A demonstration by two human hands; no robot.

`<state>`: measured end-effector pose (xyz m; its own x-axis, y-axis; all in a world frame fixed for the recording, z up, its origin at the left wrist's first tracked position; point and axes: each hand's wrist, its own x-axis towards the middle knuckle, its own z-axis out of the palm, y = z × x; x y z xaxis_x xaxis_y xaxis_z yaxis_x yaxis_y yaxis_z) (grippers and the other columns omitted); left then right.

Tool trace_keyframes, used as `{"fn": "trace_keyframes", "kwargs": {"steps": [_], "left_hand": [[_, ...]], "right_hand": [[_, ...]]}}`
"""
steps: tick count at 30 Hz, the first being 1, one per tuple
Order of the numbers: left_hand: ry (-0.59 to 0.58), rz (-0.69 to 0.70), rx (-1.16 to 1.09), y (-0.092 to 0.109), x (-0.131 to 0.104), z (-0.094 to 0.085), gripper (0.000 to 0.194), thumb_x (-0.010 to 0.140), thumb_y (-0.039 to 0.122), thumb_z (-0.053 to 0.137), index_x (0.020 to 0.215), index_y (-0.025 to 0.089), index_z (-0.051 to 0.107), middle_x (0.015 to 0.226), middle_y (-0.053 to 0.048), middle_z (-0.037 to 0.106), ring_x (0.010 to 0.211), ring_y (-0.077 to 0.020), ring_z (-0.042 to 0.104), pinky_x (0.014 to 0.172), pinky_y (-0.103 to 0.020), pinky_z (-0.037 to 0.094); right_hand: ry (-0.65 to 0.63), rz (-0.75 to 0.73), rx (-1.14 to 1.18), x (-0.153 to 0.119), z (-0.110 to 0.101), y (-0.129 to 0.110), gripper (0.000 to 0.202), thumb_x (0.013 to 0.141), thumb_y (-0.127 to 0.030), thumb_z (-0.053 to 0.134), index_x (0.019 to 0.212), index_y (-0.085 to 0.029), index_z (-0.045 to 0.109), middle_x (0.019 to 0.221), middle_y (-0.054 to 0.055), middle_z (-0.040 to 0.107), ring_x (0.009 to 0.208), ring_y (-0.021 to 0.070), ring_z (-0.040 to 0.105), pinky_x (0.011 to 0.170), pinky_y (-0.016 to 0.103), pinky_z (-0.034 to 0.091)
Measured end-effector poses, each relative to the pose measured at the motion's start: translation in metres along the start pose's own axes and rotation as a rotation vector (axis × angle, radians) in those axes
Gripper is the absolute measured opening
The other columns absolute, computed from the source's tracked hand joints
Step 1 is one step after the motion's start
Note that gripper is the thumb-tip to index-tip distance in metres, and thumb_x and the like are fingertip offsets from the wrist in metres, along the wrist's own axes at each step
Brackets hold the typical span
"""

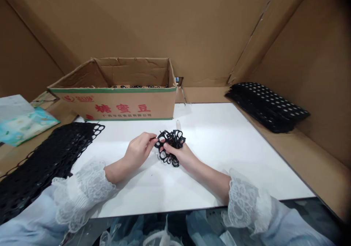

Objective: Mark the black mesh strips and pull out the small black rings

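At twelve o'clock, the right hand [187, 156] grips a bunched black ring mesh [173, 139] (all loops), its edge pinched by the left hand [138, 148]; black netting [46, 158] lies at ten, a carton [120, 105] at eleven, dotted sheets [268, 101] at one.

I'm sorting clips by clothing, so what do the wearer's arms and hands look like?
The left hand and right hand are bare, with no gloves or rings in sight. The left sleeve and right sleeve are pale blue, each finished with a white, ruffled lace cuff.
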<state>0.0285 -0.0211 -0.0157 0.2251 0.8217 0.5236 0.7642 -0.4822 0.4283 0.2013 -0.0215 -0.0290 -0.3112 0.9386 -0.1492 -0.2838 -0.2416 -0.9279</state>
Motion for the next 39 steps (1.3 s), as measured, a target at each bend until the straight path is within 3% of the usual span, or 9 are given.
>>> {"fn": "trace_keyframes", "kwargs": {"steps": [3, 8, 10, 21, 26, 30, 32, 35, 39], "left_hand": [[-0.09, 0.055, -0.007, 0.004, -0.005, 0.004, 0.018, 0.087, 0.029, 0.039, 0.089, 0.018, 0.054, 0.08, -0.003, 0.061, 0.068, -0.0121, 0.056, 0.064, -0.024, 0.044], [0.045, 0.192, 0.013, 0.003, -0.009, 0.003, 0.016, 0.084, 0.024, 0.047, 0.096, 0.018, 0.055, 0.085, -0.005, 0.062, 0.078, -0.0152, 0.056, 0.073, -0.028, 0.045], [-0.012, 0.23, -0.022, 0.006, -0.009, 0.004, 0.019, 0.084, 0.024, 0.046, 0.1, 0.018, 0.056, 0.087, -0.006, 0.061, 0.08, -0.0159, 0.056, 0.075, -0.029, 0.045], [-0.478, -0.264, -0.439, 0.026, 0.015, -0.013, 0.025, 0.085, 0.03, 0.04, 0.086, 0.014, 0.059, 0.064, -0.002, 0.059, 0.06, -0.0124, 0.054, 0.057, -0.023, 0.043], [-0.395, -0.093, -0.123, 0.028, 0.069, -0.056, 0.024, 0.083, 0.027, 0.04, 0.082, 0.014, 0.06, 0.064, -0.001, 0.058, 0.057, -0.011, 0.052, 0.054, -0.021, 0.039], [0.096, -0.049, 0.132, 0.004, 0.155, -0.103, 0.024, 0.085, 0.024, 0.038, 0.089, 0.013, 0.058, 0.069, 0.0, 0.059, 0.061, -0.0092, 0.051, 0.061, -0.021, 0.039], [0.218, -0.056, 0.206, -0.018, 0.198, -0.123, 0.026, 0.089, 0.021, 0.032, 0.101, 0.012, 0.053, 0.082, 0.0, 0.06, 0.063, -0.0057, 0.051, 0.066, -0.019, 0.039], [0.133, -0.168, 0.429, -0.048, 0.24, -0.14, 0.033, 0.091, 0.018, 0.029, 0.122, 0.006, 0.033, 0.1, -0.003, 0.058, 0.078, -0.0048, 0.051, 0.074, -0.02, 0.037], [-0.069, -0.244, 0.615, -0.053, 0.24, -0.134, 0.033, 0.086, 0.02, 0.044, 0.11, -0.002, 0.046, 0.102, -0.016, 0.057, 0.096, -0.0197, 0.051, 0.08, -0.029, 0.036]], "right_hand": [[0.007, 0.002, 0.027, 0.001, 0.001, 0.001, 0.029, 0.058, -0.03, 0.071, 0.082, -0.017, 0.063, 0.082, 0.002, 0.063, 0.075, 0.0123, 0.056, 0.072, 0.027, 0.044], [0.108, 0.02, -0.067, -0.002, 0.005, -0.001, 0.023, 0.061, -0.033, 0.068, 0.075, -0.016, 0.061, 0.068, 0.0, 0.058, 0.059, 0.0089, 0.05, 0.056, 0.023, 0.041], [0.139, 0.002, -0.085, -0.004, 0.006, -0.003, 0.023, 0.062, -0.035, 0.067, 0.072, -0.016, 0.06, 0.064, 0.0, 0.056, 0.056, 0.0088, 0.049, 0.055, 0.023, 0.04], [0.091, -0.027, -0.072, -0.005, 0.006, 0.0, 0.027, 0.063, -0.039, 0.066, 0.073, -0.015, 0.059, 0.065, 0.0, 0.056, 0.06, 0.0103, 0.049, 0.058, 0.025, 0.04], [0.051, -0.07, -0.118, -0.006, 0.006, -0.003, 0.026, 0.069, -0.041, 0.06, 0.076, -0.017, 0.056, 0.068, 0.0, 0.057, 0.058, 0.0085, 0.045, 0.056, 0.023, 0.037], [0.058, -0.09, -0.231, -0.004, 0.0, -0.001, 0.026, 0.069, -0.041, 0.06, 0.075, -0.016, 0.058, 0.067, 0.001, 0.058, 0.059, 0.0099, 0.047, 0.059, 0.024, 0.039], [0.045, -0.089, -0.27, -0.004, -0.002, 0.0, 0.027, 0.068, -0.041, 0.061, 0.078, -0.016, 0.059, 0.067, 0.001, 0.057, 0.061, 0.0105, 0.048, 0.06, 0.024, 0.039], [0.036, -0.071, -0.272, -0.003, -0.002, 0.0, 0.033, 0.066, -0.041, 0.063, 0.087, -0.016, 0.058, 0.068, 0.0, 0.056, 0.061, 0.0105, 0.049, 0.061, 0.025, 0.042], [0.03, -0.043, -0.289, -0.003, -0.003, -0.002, 0.037, 0.064, -0.043, 0.065, 0.089, -0.016, 0.057, 0.074, 0.001, 0.056, 0.062, 0.0113, 0.051, 0.056, 0.024, 0.043]]}}
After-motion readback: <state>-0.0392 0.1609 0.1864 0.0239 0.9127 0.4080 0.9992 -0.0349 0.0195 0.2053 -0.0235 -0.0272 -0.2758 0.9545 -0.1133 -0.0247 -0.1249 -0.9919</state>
